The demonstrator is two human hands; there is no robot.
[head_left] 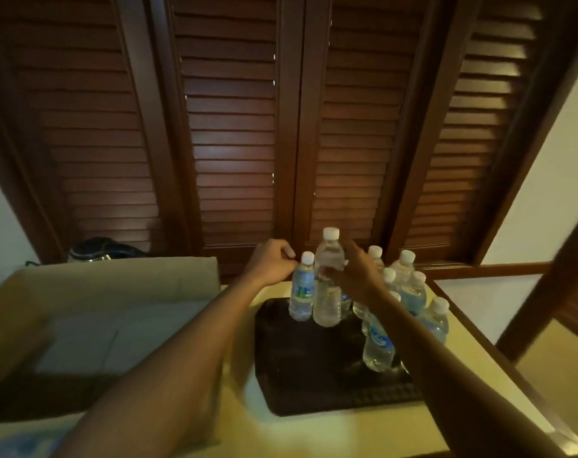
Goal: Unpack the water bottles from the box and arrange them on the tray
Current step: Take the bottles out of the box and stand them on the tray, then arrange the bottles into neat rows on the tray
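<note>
Gripping a clear bottle (328, 279) at its shoulder, the right hand (357, 276) is lowering it onto the dark tray (314, 368). Left hand (271, 262) is hovering loosely curled, holding nothing, beside a labelled bottle (301, 290). Other bottles are crowding the tray's right edge. Placement step appears underway; next, release upright, then return to the open box (92, 312).

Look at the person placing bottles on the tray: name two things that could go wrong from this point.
1. The right hand holds the tall bottle close beside a small bottle; setting it down could tip that neighbour.
2. The right forearm crosses over the bottle cluster on the dark tray; drawing back could likely sweep the nearest bottle over.
</note>
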